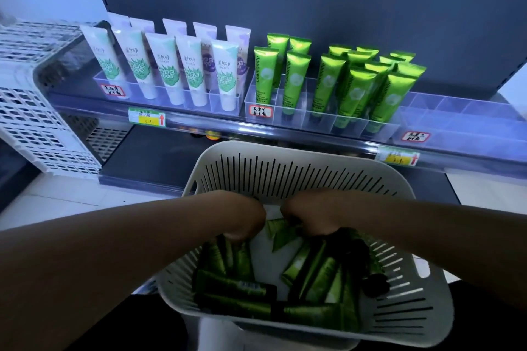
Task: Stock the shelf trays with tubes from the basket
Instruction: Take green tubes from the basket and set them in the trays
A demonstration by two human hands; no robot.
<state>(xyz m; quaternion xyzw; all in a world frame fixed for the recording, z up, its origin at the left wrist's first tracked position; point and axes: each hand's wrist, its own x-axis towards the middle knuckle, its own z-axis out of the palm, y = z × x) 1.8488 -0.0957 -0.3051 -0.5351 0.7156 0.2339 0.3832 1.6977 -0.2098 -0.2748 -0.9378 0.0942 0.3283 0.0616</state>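
1. Head view: a white slotted basket [299,174] sits in front of the shelf [285,134], below its front edge, with dark green tubes [233,288] lying loose in it.
2. Both hands reach down into the basket. The left hand [242,216] has its fingers curled down among the tubes, and the right hand [310,214] likewise; whether either actually grasps a tube cannot be told, as the fingertips are hidden.
3. On the shelf, a clear tray [313,120] at the middle holds bright green tubes [356,88] standing upright in its compartments.
4. Towards the left end, another tray [171,97] holds white tubes [168,65] with green leaf prints.
5. At the right end, a third tray [456,117] holds nothing visible.
6. White perforated crates [37,111] stand beyond the left end of the shelf.
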